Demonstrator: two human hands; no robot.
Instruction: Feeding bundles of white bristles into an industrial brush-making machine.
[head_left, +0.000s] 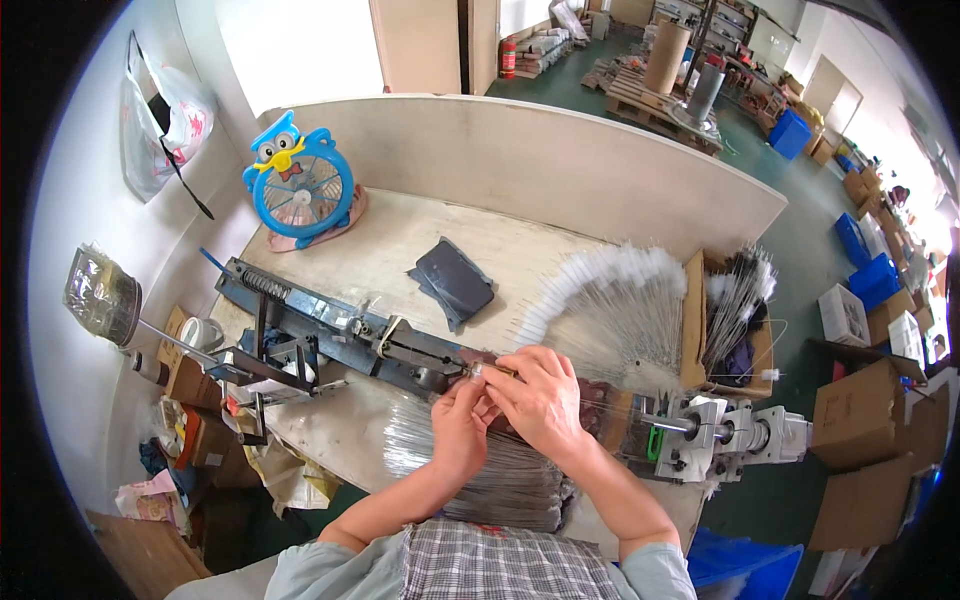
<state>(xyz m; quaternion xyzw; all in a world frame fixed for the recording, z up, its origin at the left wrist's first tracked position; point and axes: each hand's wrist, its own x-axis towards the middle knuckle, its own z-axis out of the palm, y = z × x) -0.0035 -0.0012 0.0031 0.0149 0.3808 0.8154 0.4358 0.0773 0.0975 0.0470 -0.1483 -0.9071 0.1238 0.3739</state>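
My left hand [460, 430] and my right hand [540, 400] meet at the near right end of a long dark metal fixture [340, 325]. Both have their fingers pinched together around a small spot there. What lies between the fingertips is too small to make out. Beneath my hands and wrists a thick bundle of thin metal wires [510, 490] lies on the bench. Beyond my right hand, many thin wire-stemmed brushes with white bristle tips [610, 290] are fanned out. To the right a motor-driven spindle unit [720, 435] sits in line with the fixture.
A blue cartoon-duck fan [303, 190] stands at the bench's back left. A dark flat rectangular thing [455, 280] lies mid-bench. A cardboard box [695, 320] of wire brushes is at the right. A lever frame [265, 370] and a plastic-wrapped lamp [105, 295] are leftward; a low partition [560, 165] closes the back.
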